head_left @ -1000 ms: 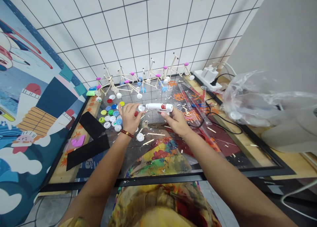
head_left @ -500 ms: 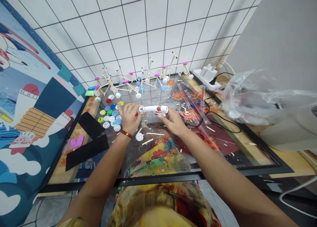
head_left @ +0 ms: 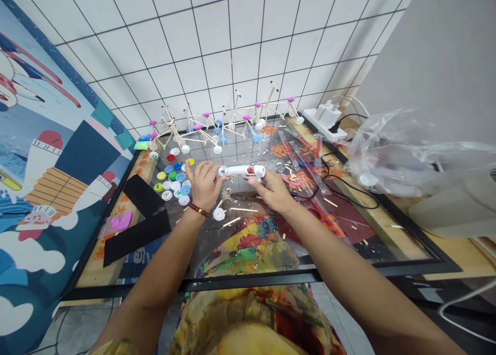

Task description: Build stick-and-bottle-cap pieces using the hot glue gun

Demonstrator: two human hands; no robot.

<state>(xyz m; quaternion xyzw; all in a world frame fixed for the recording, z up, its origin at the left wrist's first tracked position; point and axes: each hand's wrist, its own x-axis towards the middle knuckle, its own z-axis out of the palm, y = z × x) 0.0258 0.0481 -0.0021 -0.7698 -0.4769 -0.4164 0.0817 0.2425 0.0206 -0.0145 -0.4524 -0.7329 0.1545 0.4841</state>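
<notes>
A white tube-shaped tool [head_left: 239, 171] with red parts showing lies level above the glass tabletop. My right hand [head_left: 273, 189] is closed round its right end, the thumb along the near side. At the other end, my left hand [head_left: 206, 183] has its thumb and fingers closed about the tip, where a small pale round piece [head_left: 222, 171] shows. Part of the tip and the left fingertips are hidden. Below lie a white bottle cap [head_left: 219, 214] and thin wooden sticks [head_left: 243, 209]. Several coloured bottle caps [head_left: 180, 177] are grouped left of my left hand.
Stick figures with wheels of caps and pink tops [head_left: 246, 118] stand along the tiled wall. Black strips [head_left: 137, 237] and pink clay [head_left: 121, 220] lie left. A power strip [head_left: 324, 123], black cable [head_left: 358, 202], plastic bag [head_left: 387, 153] and orange scraps [head_left: 279, 150] are right.
The view has shifted very slightly. Both hands keep their hold on the white tool, which sits almost in the same place.
</notes>
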